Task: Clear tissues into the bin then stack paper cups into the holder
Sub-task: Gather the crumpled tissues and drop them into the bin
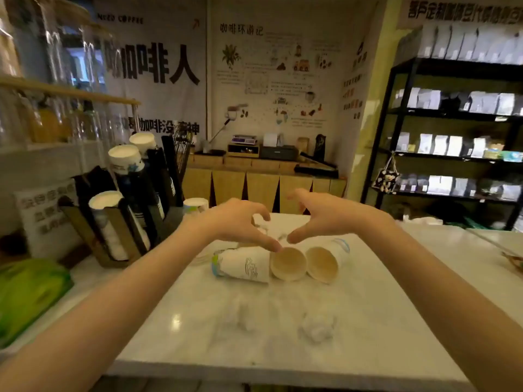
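Three white paper cups lie on their sides mid-counter: one [243, 267] with its base to the left, and two with their brown mouths facing me [288, 263] [325, 261]. Another cup [194, 206] stands upright behind my left hand. Two crumpled tissues rest nearer to me on the marble, one [240, 316] left and one [317, 326] right. More tissue [264, 224] shows between my hands. My left hand [237, 222] and right hand [325, 215] hover above the lying cups, fingers spread and curved, holding nothing. The wooden cup holder [116, 224] stands at left with cup stacks in it.
A green bag [28, 290] lies at the counter's left edge beside a white sign [42, 213]. Glass jars fill the shelf at upper left. A black shelving unit [452, 137] with packets stands at right. No bin is in view.
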{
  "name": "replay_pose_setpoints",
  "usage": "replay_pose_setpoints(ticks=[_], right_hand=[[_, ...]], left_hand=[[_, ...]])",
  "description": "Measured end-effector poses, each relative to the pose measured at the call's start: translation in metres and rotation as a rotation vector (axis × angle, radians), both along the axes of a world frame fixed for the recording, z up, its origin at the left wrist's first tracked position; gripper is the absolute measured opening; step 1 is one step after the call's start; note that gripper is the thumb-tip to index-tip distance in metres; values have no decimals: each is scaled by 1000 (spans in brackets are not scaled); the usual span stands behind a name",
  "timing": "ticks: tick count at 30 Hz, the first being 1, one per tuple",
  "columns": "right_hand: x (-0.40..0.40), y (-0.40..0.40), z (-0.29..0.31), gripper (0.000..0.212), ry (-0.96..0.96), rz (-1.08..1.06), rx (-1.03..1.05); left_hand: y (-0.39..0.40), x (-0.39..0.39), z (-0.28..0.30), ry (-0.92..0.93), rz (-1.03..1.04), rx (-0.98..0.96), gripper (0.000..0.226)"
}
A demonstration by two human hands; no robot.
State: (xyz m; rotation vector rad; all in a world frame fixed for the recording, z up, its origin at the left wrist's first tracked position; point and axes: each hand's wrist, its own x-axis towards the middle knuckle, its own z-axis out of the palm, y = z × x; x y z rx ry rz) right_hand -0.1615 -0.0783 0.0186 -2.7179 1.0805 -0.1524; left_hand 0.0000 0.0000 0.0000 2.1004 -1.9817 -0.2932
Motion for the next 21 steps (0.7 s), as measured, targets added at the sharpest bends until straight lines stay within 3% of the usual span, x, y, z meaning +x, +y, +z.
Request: replay_pose_setpoints(ticks=[7, 10, 14, 21], right_hand=[[-3, 2, -77, 59, 256, -33, 234], [-12, 4, -103, 55, 306, -60, 279], [-23, 5, -137, 56, 316, -121, 264], [-18, 15, -148, 31, 43, -94, 173]], left_hand=[[16, 16, -68, 61, -93, 333, 67], [18, 26, -98, 20, -102, 355, 64], [23, 29, -127, 16, -114, 260, 53], [35, 15, -149, 150, -14, -57, 26]])
